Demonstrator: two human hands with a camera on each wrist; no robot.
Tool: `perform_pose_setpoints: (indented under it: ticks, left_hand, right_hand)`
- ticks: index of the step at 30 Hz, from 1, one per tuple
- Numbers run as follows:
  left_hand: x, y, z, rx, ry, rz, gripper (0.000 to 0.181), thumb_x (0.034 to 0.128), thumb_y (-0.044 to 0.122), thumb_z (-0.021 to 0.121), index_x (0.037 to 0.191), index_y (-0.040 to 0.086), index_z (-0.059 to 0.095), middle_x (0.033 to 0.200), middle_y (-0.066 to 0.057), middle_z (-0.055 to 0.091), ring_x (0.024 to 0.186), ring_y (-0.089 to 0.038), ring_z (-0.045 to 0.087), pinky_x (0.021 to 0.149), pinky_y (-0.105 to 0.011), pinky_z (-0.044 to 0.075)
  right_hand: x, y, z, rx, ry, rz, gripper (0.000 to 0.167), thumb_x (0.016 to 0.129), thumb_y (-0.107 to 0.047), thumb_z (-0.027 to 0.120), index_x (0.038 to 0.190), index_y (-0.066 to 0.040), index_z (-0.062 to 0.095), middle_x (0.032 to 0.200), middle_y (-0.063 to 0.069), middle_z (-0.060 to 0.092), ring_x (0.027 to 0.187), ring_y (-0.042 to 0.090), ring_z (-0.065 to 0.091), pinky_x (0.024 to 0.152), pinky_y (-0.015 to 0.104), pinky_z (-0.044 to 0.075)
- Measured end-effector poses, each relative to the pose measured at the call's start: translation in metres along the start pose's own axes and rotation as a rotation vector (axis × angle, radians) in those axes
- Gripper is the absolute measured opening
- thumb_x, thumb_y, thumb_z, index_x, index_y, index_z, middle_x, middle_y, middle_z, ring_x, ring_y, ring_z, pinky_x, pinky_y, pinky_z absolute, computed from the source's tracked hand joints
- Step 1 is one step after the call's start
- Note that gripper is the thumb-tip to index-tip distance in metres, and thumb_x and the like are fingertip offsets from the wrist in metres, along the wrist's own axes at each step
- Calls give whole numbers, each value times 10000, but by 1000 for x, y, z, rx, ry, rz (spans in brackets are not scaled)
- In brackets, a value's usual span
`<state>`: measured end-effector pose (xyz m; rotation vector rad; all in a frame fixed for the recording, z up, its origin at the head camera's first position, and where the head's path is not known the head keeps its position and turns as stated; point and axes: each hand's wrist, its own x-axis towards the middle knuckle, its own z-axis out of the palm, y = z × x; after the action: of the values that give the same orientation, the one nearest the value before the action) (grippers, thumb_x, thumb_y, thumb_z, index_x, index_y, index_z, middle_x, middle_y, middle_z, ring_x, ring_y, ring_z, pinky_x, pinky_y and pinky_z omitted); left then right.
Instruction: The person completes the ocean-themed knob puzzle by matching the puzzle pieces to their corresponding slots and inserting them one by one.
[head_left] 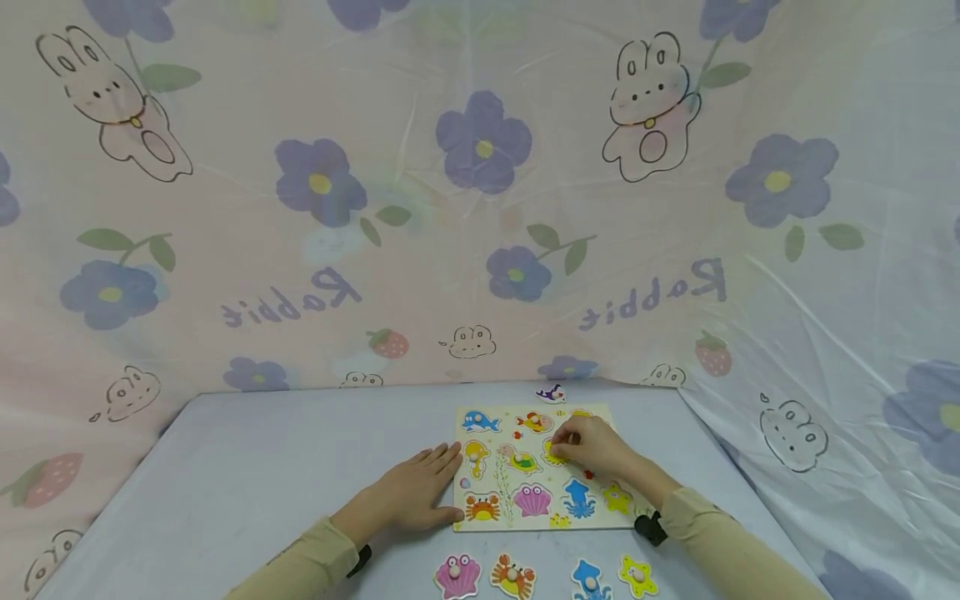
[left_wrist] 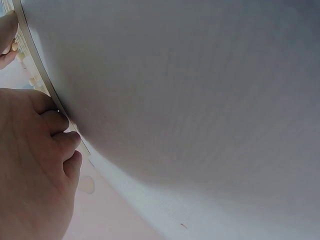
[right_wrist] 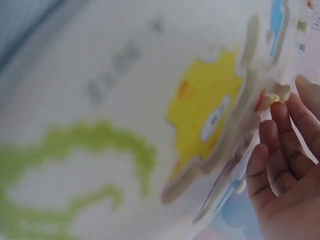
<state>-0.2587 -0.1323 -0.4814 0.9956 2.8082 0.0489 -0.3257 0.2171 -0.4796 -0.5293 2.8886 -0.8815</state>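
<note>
Head view puts a yellow piece toward the right edge of the puzzle board, under the fingertips of the right hand. Thumb and fingers come together on it, pinching from above, probably because a small knob makes the simplest grip; its full shape is hidden. The left hand lies flat along the board's left edge, fingers extended and slightly apart, thumb at the near left corner, apparently to steady the board. It grips nothing.

Across the board, a whale occupies the far left corner, with a fish beside it along the far edge. A seahorse sits by the left edge and a turtle near the middle. The near row shows pictures without knobs.

Off the board's near edge lie a shell, a crab, a squid and a star, face up and spaced apart, perhaps so each is easy to pick up. Just beyond the far edge is a purple piece.

White covering spreads over the table; behind its far edge hangs a rabbit-and-flower cloth.
</note>
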Motion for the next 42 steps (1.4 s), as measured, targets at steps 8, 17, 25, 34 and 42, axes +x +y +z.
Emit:
perform_pose_setpoints:
  ticks: [8,17,25,34,42]
  left_hand:
    - [-2,-3,2,4,-5,-7,911,998,692,477,1620,42,338,1708,-119,263,1565,-301,275,1268,-433,267]
    - [-3,-4,3,-2,-12,-6,918,998,701,467,1623,43,333,1709,-122,257,1567,-299,271,1267,-436,268]
    - [-3,-4,3,4,-10,-3,919,1001,707,454,1628,48,321,1712,-117,250,1572,-295,258,1270,-432,263]
    - [-1,-3,5,11,-10,-4,929,998,725,431,1632,55,315,1718,-105,230,1576,-286,244,1274,-423,251]
    - [1,-2,4,16,-12,-7,923,1001,721,429,1636,61,307,1721,-98,223,1579,-280,237,1278,-415,239]
  right_hand:
    - [13,5,-13,42,12,-85,84,987,-175,730,1033,-123,778,920,-70,676,795,122,566,692,260,495]
    - [39,9,-22,89,75,-118,197,1006,-158,702,1131,-17,758,956,9,714,822,157,618,654,266,516]
    - [66,22,-25,66,99,-68,183,1019,-152,681,1128,-26,755,1002,66,706,812,189,587,636,280,507]
    - [86,37,-21,4,62,6,167,1016,-184,690,1130,-80,753,1017,52,681,778,175,573,603,292,523]
    - [94,42,-18,-47,39,-9,165,1003,-169,698,1126,-78,760,1038,47,689,889,198,625,807,399,577]
